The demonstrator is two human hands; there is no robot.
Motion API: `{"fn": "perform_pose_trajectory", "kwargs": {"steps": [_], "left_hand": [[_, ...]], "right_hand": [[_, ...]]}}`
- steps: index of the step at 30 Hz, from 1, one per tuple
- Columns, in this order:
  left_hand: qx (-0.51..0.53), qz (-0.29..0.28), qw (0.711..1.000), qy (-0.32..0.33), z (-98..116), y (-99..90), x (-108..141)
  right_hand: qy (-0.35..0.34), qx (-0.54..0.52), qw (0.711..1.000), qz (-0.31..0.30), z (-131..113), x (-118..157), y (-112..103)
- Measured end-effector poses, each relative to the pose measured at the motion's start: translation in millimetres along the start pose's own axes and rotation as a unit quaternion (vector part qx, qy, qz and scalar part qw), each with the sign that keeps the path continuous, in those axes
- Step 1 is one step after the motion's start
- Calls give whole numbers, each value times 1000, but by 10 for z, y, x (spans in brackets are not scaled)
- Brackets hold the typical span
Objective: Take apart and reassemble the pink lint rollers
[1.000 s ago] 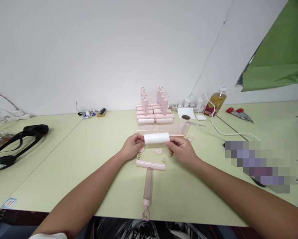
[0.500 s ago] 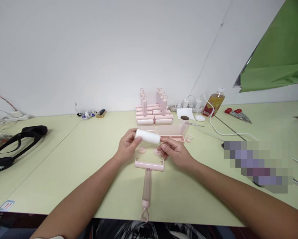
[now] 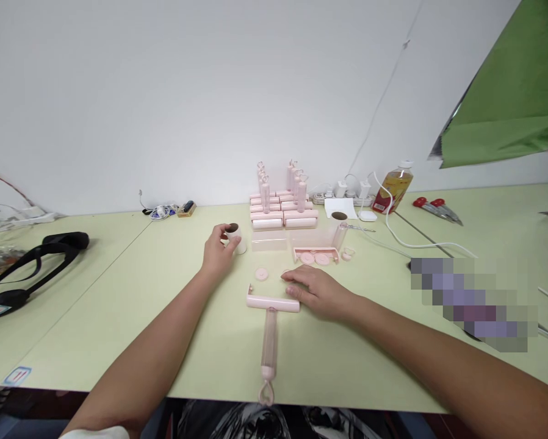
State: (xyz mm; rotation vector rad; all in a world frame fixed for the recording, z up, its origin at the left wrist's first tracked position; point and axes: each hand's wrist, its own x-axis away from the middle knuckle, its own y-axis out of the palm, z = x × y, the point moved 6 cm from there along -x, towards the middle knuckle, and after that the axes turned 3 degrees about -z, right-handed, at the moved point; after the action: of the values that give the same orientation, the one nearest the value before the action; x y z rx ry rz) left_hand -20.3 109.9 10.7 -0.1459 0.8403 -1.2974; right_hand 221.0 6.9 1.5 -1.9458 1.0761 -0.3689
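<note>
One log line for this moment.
left hand: grips white roll, on end | right hand: at right end of pink frame, grasp unclear | pink disc: on table

Hands, two: a left hand [image 3: 219,247] and a right hand [image 3: 317,289], showing at centre. White roll [image 3: 240,242], one loose: standing at the left hand. Pink discs [image 3: 261,274], four: one lying at centre, two lying in one pink tray [image 3: 317,249], one mostly hiding behind the right hand. T-shaped pink holder [image 3: 270,341], one: lying lower centre. Pink rollers [image 3: 265,195], two columns: overlapping above centre, total unclear. Bottle [image 3: 393,189], one: standing at right.
</note>
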Motion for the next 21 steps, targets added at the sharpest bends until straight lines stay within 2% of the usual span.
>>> {"fn": "perform_pose_trajectory", "kwargs": {"steps": [3, 5, 9, 10, 11, 13, 15, 17, 19, 21], "left_hand": [[-20, -47, 999, 10, -7, 99, 10], [-37, -47, 998, 30, 28, 91, 20], [-74, 55, 993, 77, 248, -118, 79], [-79, 63, 991, 86, 328, -159, 106], [-80, 43, 991, 93, 409, -163, 134], [-80, -73, 988, 107, 563, -70, 210], [-88, -197, 970, 109, 674, 56, 325], [-101, -287, 946, 112, 741, 155, 439], [-112, -338, 927, 118, 775, 216, 514], [-129, -362, 915, 127, 784, 251, 547]], "right_hand": [[-9, 20, 999, -25, -17, -4, 30], [-10, 16, 999, -44, -17, -2, 49], [-41, 6, 995, -91, -54, 10, 88], [-48, 5, 994, -100, -61, 11, 94], [-52, 3, 993, -106, -63, 10, 98], [-57, 3, 992, -111, -60, 0, 99], [-61, 8, 992, -110, -55, -13, 94], [-68, 14, 992, -107, -57, -22, 87], [-75, 18, 992, -103, -66, -24, 80], [-81, 19, 992, -96, -76, -21, 74]]}}
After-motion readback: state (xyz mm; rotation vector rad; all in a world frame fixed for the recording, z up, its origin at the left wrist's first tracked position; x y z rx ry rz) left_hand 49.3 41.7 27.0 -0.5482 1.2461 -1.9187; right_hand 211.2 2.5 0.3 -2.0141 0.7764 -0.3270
